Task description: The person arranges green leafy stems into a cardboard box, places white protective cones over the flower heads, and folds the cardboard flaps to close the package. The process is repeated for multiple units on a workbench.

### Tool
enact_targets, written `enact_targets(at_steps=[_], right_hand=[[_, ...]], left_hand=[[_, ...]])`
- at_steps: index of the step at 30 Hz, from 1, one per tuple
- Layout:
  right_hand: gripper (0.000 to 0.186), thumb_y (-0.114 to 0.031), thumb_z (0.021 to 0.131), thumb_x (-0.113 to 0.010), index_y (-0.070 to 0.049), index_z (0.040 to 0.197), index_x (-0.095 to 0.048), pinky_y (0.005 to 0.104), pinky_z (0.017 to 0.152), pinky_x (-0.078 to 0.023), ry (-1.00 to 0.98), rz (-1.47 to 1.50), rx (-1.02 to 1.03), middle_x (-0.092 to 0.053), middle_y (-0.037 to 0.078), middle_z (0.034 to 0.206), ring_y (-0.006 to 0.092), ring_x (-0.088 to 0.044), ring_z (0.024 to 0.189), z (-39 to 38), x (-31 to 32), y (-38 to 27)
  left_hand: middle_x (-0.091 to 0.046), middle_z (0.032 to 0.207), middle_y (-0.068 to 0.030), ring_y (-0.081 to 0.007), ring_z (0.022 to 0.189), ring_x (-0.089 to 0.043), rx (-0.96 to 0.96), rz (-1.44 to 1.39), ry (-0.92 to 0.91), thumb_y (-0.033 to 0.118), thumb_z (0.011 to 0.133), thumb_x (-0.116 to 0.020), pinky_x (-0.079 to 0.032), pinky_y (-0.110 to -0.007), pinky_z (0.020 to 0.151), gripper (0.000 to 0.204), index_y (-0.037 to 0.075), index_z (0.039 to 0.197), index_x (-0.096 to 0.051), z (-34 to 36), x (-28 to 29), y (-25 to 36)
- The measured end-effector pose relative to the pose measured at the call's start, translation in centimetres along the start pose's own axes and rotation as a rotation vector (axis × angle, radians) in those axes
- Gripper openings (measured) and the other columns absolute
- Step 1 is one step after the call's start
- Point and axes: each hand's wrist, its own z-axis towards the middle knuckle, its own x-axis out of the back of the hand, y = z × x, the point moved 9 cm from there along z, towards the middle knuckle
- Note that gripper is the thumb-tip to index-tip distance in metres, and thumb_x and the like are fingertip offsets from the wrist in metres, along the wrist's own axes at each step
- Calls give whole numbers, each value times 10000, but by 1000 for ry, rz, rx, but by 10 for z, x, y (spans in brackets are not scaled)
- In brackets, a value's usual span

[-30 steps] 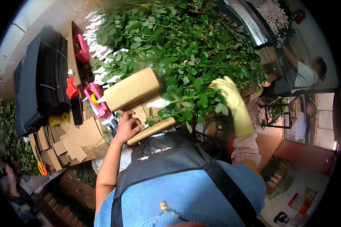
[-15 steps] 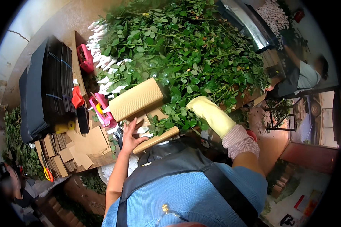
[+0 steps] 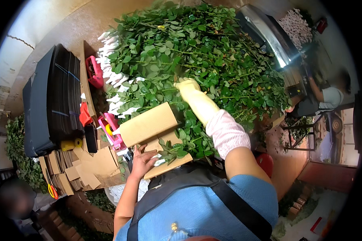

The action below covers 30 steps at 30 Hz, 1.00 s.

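The left hand (image 3: 144,164) touches plain tan cardboard (image 3: 149,125).

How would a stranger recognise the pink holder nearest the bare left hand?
Start at the big heap of leafy stems. Below its white tips, left of the ridged cardboard, sits the pink holder. Its yellow roll sets it apart from the other pink holder above.

The left head-worn fisheye is looking steeply down from close above the blue knit sweater (image 3: 181,203) at six o'clock, facing leafy flower stems (image 3: 229,69) toward twelve.
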Motion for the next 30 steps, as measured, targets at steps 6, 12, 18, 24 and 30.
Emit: enact_targets(at_steps=[6,12,18,24,30], right_hand=[[348,-20,952,-602,-156,1260,-687,382,1282,-244,-19,-510,443,-401,80,1643,229,-297,1557,-68,-13,1],[404,-203,1063,-529,-149,1461,-573,408,1123,-493,-91,132,449,-603,137,1461,289,-638,1264,-51,84,-54],[473,-64,1012,-546,-188,1468,-570,409,1258,-308,128,-342,272,-429,98,1623,284,-456,1455,58,63,-63],[672,74,924,-551,-231,1521,-496,357,1298,-196,-253,-654,392,-194,16,1735,205,-225,1582,-35,-9,-58],[564,-79,1041,-476,-167,1590,-381,389,1297,-223,-234,-530,480,-216,105,1719,205,-247,1572,-50,13,-52]], left_hand=[[-786,1124,-32,-331,1277,-576,10,0,68,255,834,-829,-339,-487,1152,254,149,1065,-818,-5,0,5],[-792,1094,-41,-341,1172,-608,52,-65,71,232,809,-851,-374,-480,1104,261,116,1040,-815,-5,4,7],[-786,1133,-25,-358,1328,-555,48,-100,43,213,811,-850,-265,-556,1207,258,113,1046,-814,1,-2,0],[-780,1146,-42,-339,1274,-578,39,-67,81,206,814,-851,-410,-453,1119,296,120,1094,-807,-5,4,7],[-788,1092,-59,-325,1171,-637,183,-212,-9,243,837,-833,-439,-445,1007,241,128,1048,-815,-5,-4,2]])
